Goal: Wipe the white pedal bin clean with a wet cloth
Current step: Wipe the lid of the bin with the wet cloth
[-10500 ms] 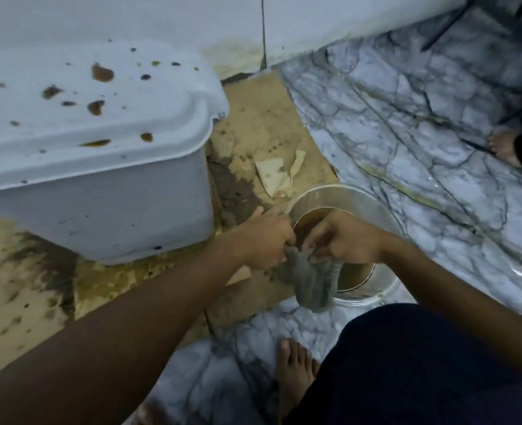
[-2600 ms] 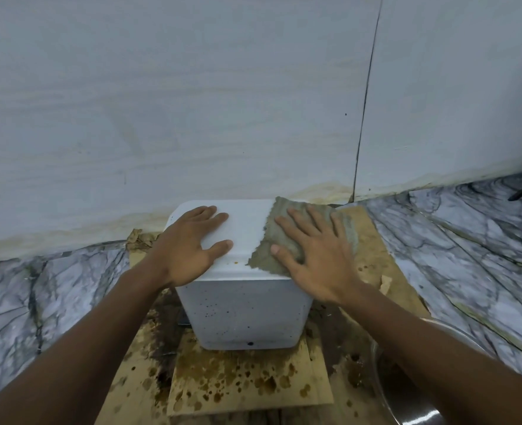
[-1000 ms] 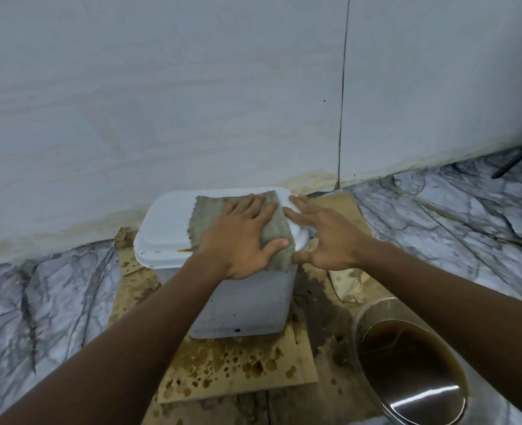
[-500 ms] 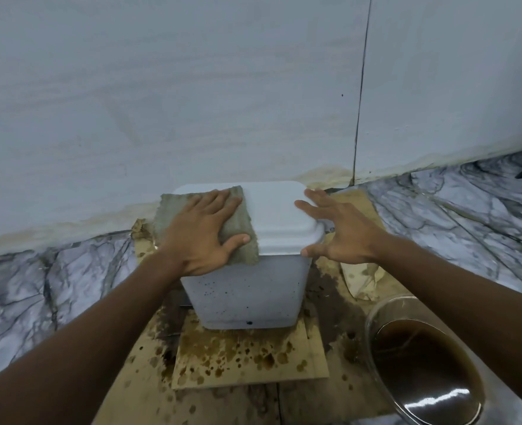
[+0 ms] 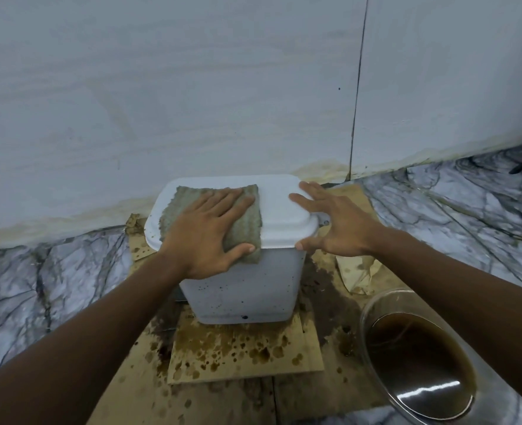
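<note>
Pedal bin, head view: its lid, spotted brown ten seconds ago, now shows white. The cloth has passed from the right hand to the left hand, and in the last half second it slid in from the lid's left edge. So the top looks nearly done. The dark-specked front wall, just below the left palm, is probably next. The left hand lies flat with straight fingers, pressing the cloth onto the lid directly beneath it. Just right of the cloth, the right hand braces the lid's corner with spread fingers, holding nothing.
</note>
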Demonstrator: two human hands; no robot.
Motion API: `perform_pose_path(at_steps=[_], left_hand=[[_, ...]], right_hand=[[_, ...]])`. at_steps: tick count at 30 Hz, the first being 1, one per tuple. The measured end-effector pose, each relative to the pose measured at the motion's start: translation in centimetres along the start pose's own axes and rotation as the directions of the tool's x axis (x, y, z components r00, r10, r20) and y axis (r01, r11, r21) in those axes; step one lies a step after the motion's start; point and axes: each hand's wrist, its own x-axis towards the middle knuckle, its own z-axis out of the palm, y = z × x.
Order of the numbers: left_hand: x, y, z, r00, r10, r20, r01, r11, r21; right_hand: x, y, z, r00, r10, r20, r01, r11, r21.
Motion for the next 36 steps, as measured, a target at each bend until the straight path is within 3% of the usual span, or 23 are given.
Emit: perform_pose_path(at_steps=[7, 11, 17, 24, 28, 32, 36], left_hand=[[3.3, 4.6, 1.1, 0.999, -0.044, 0.009, 0.044, 0.997, 0.063], [1.6, 1.8, 0.6, 1.000, -0.006, -0.006, 0.007, 1.000, 0.015], [-2.1, -3.1, -0.2, 0.992, -0.127, -0.019, 0.126, 0.992, -0.014], [0.7, -1.1, -0.1, 0.986, -0.164, -0.020, 0.162, 0.985, -0.051], [2.4, 0.0, -0.2, 0.984, -0.179, 0.013, 0.179, 0.981, -0.068], [3.5, 1.4, 0.1, 0.994, -0.109, 0.018, 0.110, 0.993, -0.052], [0.9, -2.6, -0.2, 0.997, -0.075, 0.007, 0.075, 0.992, -0.100]], right_hand=[[-0.1, 0.5, -0.3, 0.999, 0.032, -0.008, -0.032, 0.999, 0.021], [-0.2, 0.1, -0.1, 1.000, 0.020, -0.010, -0.019, 0.999, 0.029], [0.0, -1.2, -0.6, 1.000, 0.007, 0.009, -0.007, 0.996, -0.090], [2.1, -3.5, 1.4, 0.987, -0.160, 0.008, 0.153, 0.932, -0.327], [2.5, -2.3, 2.7, 0.971, -0.220, -0.096, 0.182, 0.935, -0.303], [2.5, -1.2, 3.5, 0.949, -0.263, -0.174, 0.217, 0.944, -0.248], [2.9, -1.6, 4.0, 0.938, -0.291, -0.190, 0.239, 0.937, -0.255]])
